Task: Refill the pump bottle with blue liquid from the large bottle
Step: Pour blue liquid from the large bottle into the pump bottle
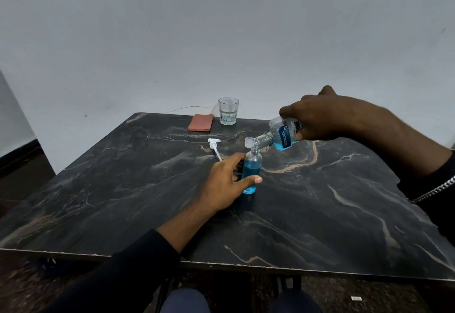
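The small clear pump bottle point(251, 169) stands upright on the dark marble table point(123, 184), mostly filled with blue liquid and without its pump. My left hand point(226, 182) grips it around the middle. My right hand point(317, 118) holds the large bottle point(280, 135) tipped down to the left, its open neck right above the small bottle's mouth. Some blue liquid lies in the large bottle's lower side. A clear cap point(249, 142) sits on the table just behind the two necks. The white pump head point(213, 145) with its tube lies on the table, left of the bottles.
A glass tumbler point(228, 110) with a little clear liquid stands at the table's far edge. A folded reddish cloth point(200, 122) lies to its left. A thin wire runs along the wall behind. The near table edge crosses the bottom of the view, above my knees.
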